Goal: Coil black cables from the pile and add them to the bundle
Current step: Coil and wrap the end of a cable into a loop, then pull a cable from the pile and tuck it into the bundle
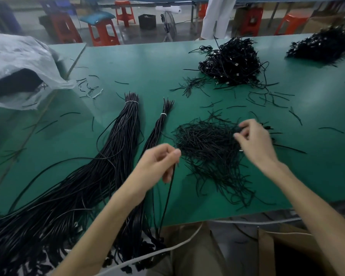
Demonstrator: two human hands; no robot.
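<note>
The left hand [157, 162] pinches one black cable [167, 200] hanging off the table [147, 62]; the right hand [253, 140], blurred, curls over the pile [205, 144], grip unclear

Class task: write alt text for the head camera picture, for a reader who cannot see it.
A person's left hand pinches one black cable hanging off a green table, while the right hand reaches into a loose pile of short black strands. Tied cable bundles lie to the left.
</note>
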